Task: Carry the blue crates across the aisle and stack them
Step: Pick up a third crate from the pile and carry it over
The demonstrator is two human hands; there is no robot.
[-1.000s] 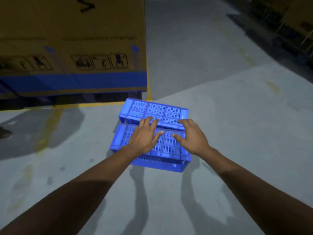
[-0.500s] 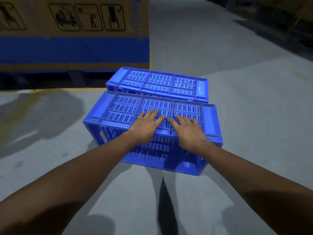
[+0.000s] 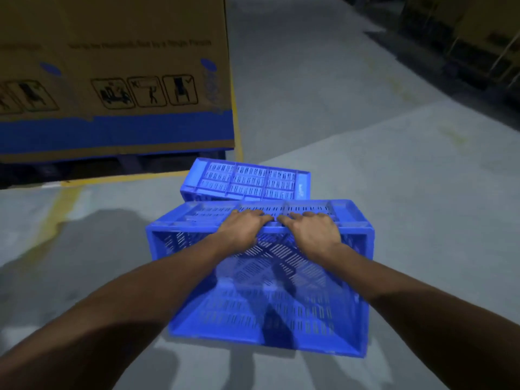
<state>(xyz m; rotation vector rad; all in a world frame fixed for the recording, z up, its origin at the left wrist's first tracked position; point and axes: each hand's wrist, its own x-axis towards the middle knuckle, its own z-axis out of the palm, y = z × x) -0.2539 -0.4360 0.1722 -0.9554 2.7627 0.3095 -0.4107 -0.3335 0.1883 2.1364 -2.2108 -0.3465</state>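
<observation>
Head view: my left hand and right hand clutch the near crate by its upper edge at frame centre, tipped toward me. It looks rigid, light, hollow; that rim suits gripping.

Floor: grey concrete, with a yellow painted line running along the far left and turning toward the far end. On it: far blue crate, upside down, slotted base up; near blue crate, just in front of it, tipped; large cardboard box, far left, on a dark base.
</observation>
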